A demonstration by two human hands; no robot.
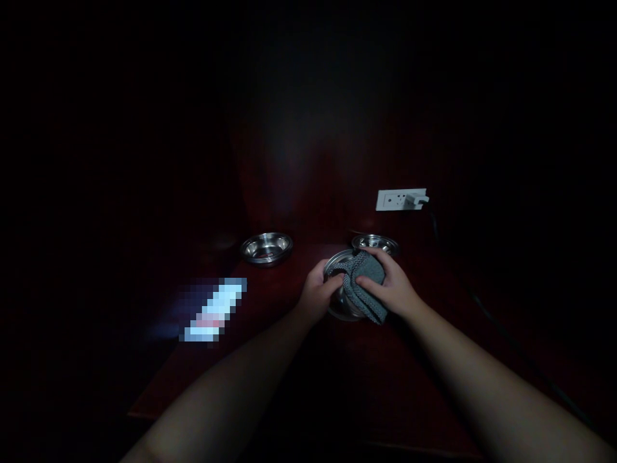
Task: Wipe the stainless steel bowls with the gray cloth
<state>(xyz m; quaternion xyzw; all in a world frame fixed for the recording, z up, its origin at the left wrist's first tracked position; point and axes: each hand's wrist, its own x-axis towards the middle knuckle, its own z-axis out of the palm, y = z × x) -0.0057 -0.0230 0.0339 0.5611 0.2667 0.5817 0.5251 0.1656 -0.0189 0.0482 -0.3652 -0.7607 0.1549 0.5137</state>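
Observation:
A steel bowl (pixel 337 307) is held tilted above a dark red table (pixel 270 302). My left hand (pixel 315 297) grips its left rim with curled fingers. My right hand (pixel 393 286) presses a grey knitted cloth (pixel 364 283) into and over the bowl, fingers closed on the cloth. Most of the bowl is hidden by the cloth and both hands.
Two more steel bowls stand on the table: one (pixel 267 247) to the left, one (pixel 376 243) just behind my hands. A white wall socket (pixel 400 199) with a plug and a dark cable running right is behind. A bright pixelated patch (pixel 214 310) lies at left. The surroundings are very dark.

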